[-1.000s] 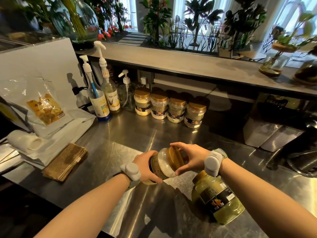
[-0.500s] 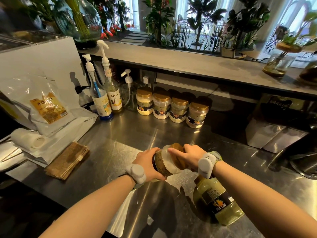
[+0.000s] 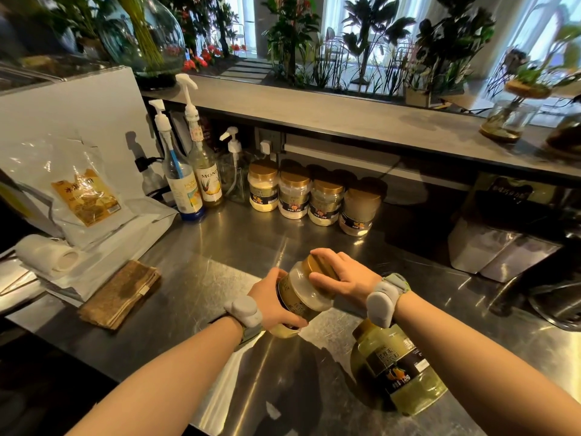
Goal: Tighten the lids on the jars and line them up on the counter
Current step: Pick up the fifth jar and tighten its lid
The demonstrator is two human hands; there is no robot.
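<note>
I hold a clear jar of pale powder (image 3: 303, 297) tilted above the steel counter (image 3: 220, 247). My left hand (image 3: 272, 302) grips its body from the left. My right hand (image 3: 341, 278) is curled over its gold lid (image 3: 317, 265). A second jar with green contents (image 3: 397, 371) lies on its side on the counter under my right forearm, lid pointing away from me. Several gold-lidded jars (image 3: 311, 196) stand in a row at the back of the counter.
Pump bottles (image 3: 195, 171) stand left of the jar row. A plastic bag (image 3: 78, 190), a paper roll (image 3: 47, 254) and folded brown cloths (image 3: 121, 294) lie at the left. Metal containers (image 3: 500, 250) sit at the right, under a raised shelf (image 3: 345, 121).
The jar has tipped more upright in my hands, and my right hand has shifted its grip around the lid. The view has drifted slightly.
</note>
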